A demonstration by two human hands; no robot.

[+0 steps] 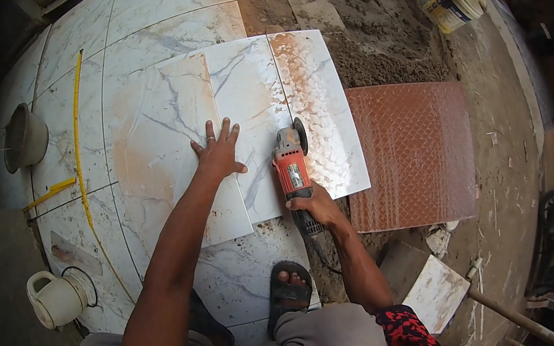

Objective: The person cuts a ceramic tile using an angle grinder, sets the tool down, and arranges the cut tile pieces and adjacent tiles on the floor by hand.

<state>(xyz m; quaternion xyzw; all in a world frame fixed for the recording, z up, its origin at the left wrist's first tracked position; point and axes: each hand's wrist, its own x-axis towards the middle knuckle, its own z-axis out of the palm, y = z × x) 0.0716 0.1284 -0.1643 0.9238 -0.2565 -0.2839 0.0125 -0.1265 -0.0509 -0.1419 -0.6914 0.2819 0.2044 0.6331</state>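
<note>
Large white floor tiles [55, 52] with grey veining are covering the ground at the left, thin dark joints running between them and brown dirt staining some. Rough grey-brown mortar [378, 35] is lying beyond their edge. Dusty bare ground [494, 111] is stretching along the right. Pale, diffuse light is falling over the floor, while the outer edges are sinking into darkness.

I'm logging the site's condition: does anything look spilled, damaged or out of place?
Reddish-brown residue is smeared on the white marbled tile near the angle grinder, standing out against the pale surface. I see no clear breakage.
</note>
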